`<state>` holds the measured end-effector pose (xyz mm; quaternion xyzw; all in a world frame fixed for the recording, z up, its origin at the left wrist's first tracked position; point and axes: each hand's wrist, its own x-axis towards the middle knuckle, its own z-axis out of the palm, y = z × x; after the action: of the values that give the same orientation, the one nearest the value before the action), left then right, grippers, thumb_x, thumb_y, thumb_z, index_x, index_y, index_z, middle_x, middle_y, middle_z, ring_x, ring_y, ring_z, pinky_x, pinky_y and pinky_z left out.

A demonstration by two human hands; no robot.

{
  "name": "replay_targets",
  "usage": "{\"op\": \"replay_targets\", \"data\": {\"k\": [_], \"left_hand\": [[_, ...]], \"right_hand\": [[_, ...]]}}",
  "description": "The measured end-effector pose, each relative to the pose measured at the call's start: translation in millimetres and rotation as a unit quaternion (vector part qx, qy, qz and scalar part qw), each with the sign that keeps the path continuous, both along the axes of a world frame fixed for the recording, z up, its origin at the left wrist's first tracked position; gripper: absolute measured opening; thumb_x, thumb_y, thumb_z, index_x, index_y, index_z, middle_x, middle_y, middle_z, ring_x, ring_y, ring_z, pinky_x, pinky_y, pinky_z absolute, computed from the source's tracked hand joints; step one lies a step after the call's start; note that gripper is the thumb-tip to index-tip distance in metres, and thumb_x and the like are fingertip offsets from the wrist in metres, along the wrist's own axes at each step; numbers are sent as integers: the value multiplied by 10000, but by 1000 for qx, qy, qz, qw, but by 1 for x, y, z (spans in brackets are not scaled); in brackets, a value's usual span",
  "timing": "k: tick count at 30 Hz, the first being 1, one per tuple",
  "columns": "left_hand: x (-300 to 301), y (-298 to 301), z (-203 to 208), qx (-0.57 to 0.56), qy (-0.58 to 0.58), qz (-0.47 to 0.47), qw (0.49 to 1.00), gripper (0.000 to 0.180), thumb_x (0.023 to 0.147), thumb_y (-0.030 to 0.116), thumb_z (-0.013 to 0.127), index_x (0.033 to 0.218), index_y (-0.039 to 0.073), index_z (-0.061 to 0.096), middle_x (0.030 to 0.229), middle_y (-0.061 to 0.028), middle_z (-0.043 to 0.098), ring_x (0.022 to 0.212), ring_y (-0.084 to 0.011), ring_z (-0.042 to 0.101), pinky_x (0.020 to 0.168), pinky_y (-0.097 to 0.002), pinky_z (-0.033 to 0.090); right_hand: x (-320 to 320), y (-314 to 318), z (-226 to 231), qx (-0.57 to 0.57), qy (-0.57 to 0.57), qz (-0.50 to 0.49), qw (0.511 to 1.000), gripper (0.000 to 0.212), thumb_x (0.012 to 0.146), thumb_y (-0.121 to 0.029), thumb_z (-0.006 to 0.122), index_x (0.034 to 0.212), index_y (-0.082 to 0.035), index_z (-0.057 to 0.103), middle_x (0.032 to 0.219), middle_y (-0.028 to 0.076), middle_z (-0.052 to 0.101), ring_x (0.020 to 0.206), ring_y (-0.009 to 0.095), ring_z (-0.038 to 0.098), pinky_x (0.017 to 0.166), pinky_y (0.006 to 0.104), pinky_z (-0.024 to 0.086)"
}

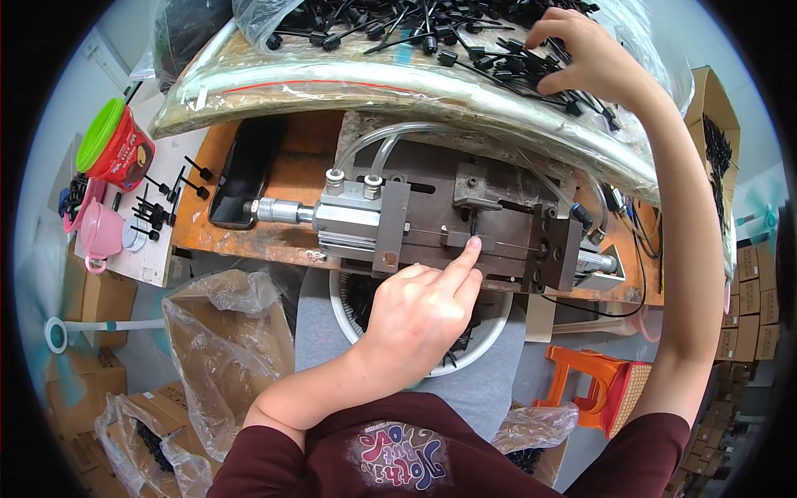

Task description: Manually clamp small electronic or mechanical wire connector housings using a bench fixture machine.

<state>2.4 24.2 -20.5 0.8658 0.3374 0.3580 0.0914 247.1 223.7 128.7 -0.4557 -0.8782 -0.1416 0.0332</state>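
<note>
My left hand (pixel 423 311) reaches over a metal clamping fixture (pixel 432 191) with air cylinders. Its index finger is stretched out, the tip touching a small black part (pixel 474 221) at the fixture's middle; the thumb is hidden. Farther back on the right, my right hand (pixel 594 62) hovers at a heap of black plastic pieces with thin stems (pixel 423 29). Thumb and fingers are curved and apart, and no piece shows between them. The heap lies on a raised surface covered in clear plastic (pixel 324 83).
A white basket (pixel 335 303) with black pieces sits on my lap below the bench. Left on the bench are a black phone (pixel 241 178), loose black pieces (pixel 154 212), a red tub (pixel 120 153) and a pink cup (pixel 102 228). An orange stool (pixel 581 373) stands right.
</note>
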Motion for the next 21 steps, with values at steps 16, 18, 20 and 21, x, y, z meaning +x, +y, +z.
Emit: {"op": "replay_targets", "data": {"k": [16, 18, 20, 21], "left_hand": [[-8, -2, 1, -39, -15, -22, 999, 225, 702, 52, 741, 917, 28, 679, 1209, -146, 674, 638, -226, 646, 625, -311, 531], [-14, -5, 3, -59, -27, -50, 997, 240, 700, 61, 739, 928, 25, 671, 1209, -156, 669, 681, -226, 666, 650, -314, 538], [-22, -11, 5, -79, -46, -90, 992, 250, 705, 64, 716, 939, 6, 649, 1206, -188, 659, 741, -225, 690, 686, -320, 548], [-25, -14, 6, -100, -47, -93, 989, 245, 710, 77, 734, 940, 28, 667, 1212, -154, 665, 741, -223, 691, 681, -316, 548]], "right_hand": [[-13, -2, 14, -61, 66, -112, 990, 355, 693, -202, 829, 955, -5, 695, 807, 68, 649, 739, 183, 582, 701, 324, 464], [-7, -3, 16, -83, 121, -126, 981, 306, 714, -220, 821, 927, -35, 703, 771, 24, 641, 707, 136, 561, 678, 300, 448], [8, -3, 17, -110, 198, -124, 966, 211, 779, -232, 789, 931, -98, 729, 732, -50, 629, 650, 59, 492, 638, 239, 407], [15, -3, 17, -119, 227, -132, 957, 199, 793, -225, 783, 942, -102, 733, 738, -54, 629, 643, 52, 478, 629, 227, 394]]}}
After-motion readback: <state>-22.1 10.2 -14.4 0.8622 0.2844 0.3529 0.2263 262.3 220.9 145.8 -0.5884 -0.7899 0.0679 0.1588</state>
